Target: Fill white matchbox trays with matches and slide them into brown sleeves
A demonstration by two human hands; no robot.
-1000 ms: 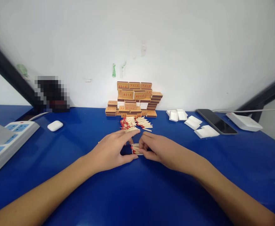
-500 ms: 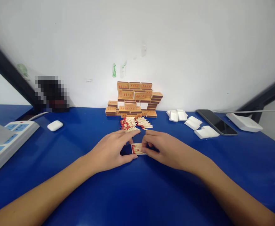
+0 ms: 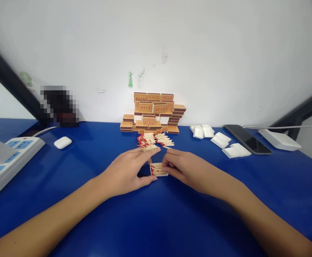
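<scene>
Matches (image 3: 158, 169) are lying in a tray (image 3: 159, 175) on the table (image 3: 156, 217). The left hand (image 3: 127, 170) is clamping one end, seemingly for steadiness; the right hand (image 3: 182, 165), fingers bunched, is partly covering the other, its hold unclear.

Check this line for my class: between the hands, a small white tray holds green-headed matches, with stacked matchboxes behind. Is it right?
Not green: the matches have red heads, as the head view shows. The small white tray is between the left hand and right hand, with stacked matchboxes behind.
</scene>
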